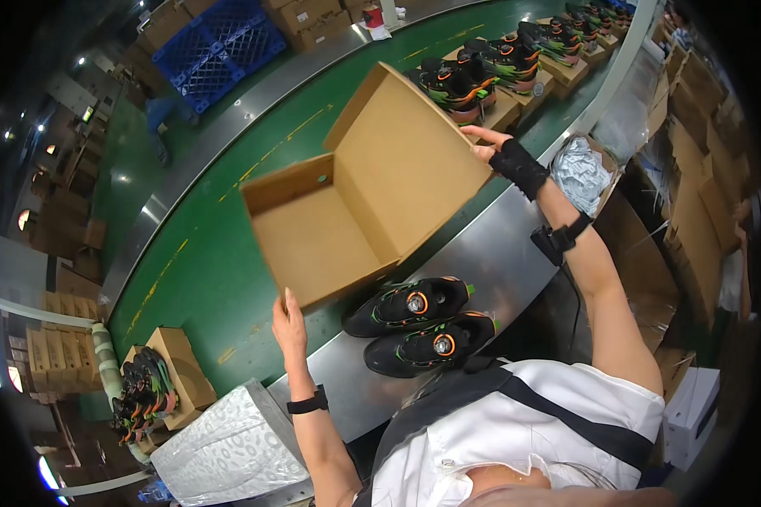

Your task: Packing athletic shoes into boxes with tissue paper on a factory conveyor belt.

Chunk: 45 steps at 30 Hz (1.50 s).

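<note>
A brown cardboard shoebox (309, 232) is tilted over the green conveyor belt with its lid raised, and its bare cardboard inside shows. My left hand (290, 328) holds the near left corner of the box, thumb up along the wall; the other fingers are partly hidden. At the edge of the raised lid, my right hand (500, 150), in a black fingerless wrist wrap, grips the cardboard between thumb and fingers. Close to my body, two black shoes with orange and green trim, a farther shoe (410, 306) and a nearer shoe (431, 344), lie side by side on the metal ledge.
The green conveyor belt (186, 245) curves past me, with rows of shoes on boxes (516, 63) at the far right. More shoes (144, 389) stand at the left beside a patterned wrapped bundle (228, 448). Crumpled paper (579, 173) fills a bin at right.
</note>
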Available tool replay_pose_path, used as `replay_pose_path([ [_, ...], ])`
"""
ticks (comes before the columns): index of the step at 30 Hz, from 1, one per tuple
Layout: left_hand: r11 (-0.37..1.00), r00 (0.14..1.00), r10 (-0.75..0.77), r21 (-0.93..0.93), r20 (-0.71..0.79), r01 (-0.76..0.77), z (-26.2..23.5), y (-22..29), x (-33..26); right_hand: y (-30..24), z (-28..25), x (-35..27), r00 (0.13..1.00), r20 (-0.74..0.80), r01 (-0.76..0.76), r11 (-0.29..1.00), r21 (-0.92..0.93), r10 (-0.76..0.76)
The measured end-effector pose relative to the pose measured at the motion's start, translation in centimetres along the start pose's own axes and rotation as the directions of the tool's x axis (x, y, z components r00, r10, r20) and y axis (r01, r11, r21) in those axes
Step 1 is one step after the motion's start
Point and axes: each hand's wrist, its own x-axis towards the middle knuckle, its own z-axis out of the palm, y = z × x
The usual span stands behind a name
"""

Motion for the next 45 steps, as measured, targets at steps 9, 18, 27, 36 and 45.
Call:
replay_pose_path([
  [9,0.999,1.0,0.009,0.048,-0.02,-0.008,-3.5,-8.7,-1.2,-4.9,14.9,2.4,0.924,-0.07,0.305,0.835,-0.458,-0.376],
  [18,0.984,0.847,-0.05,0.119,-0.529,0.132,-17.9,-23.2,-11.4,-3.4,31.3,0.3,0.353,0.904,0.657,0.625,-0.422,0.24],
  [27,0.564,0.754,-0.41,0.507,-0.513,0.652,-22.9,-26.3,-16.3,-0.2,32.5,-0.1,0.495,0.867,0.59,0.708,-0.387,0.061],
  [36,0.845,0.466,0.01,0.257,-0.885,0.469,-30.0,-25.8,-14.3,-1.8,32.0,0.3,0.434,0.893,0.666,0.626,-0.407,0.119],
  [45,0.946,0.802,0.178,-0.124,-0.57,-0.299,-16.2,3.6,-3.7,-15.2,31.7,-6.7,0.651,0.615,0.121,0.86,0.495,-0.446],
])
